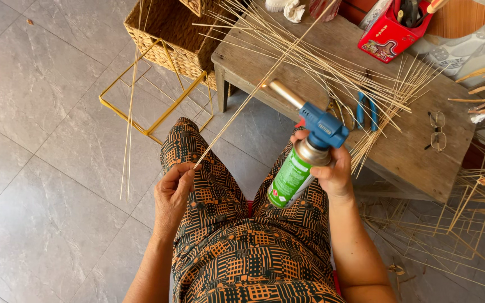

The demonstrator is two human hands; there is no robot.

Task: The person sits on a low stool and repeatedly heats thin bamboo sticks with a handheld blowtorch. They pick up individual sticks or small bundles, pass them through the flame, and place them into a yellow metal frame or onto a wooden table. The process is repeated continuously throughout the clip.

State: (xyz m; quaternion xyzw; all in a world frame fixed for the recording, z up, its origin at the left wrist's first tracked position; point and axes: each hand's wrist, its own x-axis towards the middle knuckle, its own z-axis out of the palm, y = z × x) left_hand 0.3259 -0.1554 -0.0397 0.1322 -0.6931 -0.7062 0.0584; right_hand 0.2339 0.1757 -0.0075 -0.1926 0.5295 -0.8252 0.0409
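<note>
1. Pale bamboo was the material in hand: one thin bamboo strip point(254, 92) was pinched at its near end between the fingers of the left hand point(173, 193), which was closed on it above the left knee.
2. From that pinch the strip ran up and to the right, passing just beside the brass nozzle point(285, 92) of a gas torch point(304, 154); whether the two touched could not be told.
3. The right hand point(332, 168) was wrapped around the torch at the neck of its green canister point(288, 180), under the blue head, with the nozzle tilted up and to the left.
4. A loose spread of bamboo strips point(332, 70) was laid across the worn wooden tabletop point(416, 157), some ends overhanging its front edge.
5. Blue-handled pliers point(365, 111) were lying among those strips, and a pair of spectacles point(437, 131) was seen further right, near the tabletop's edge.
6. A red tool holder point(385, 36) was standing at the far side of the tabletop.
7. A woven basket point(169, 36) and a yellow wire frame point(147, 98) were placed on the grey tiled floor point(40, 168) to the left, with several long strips leaning beside them.
</note>
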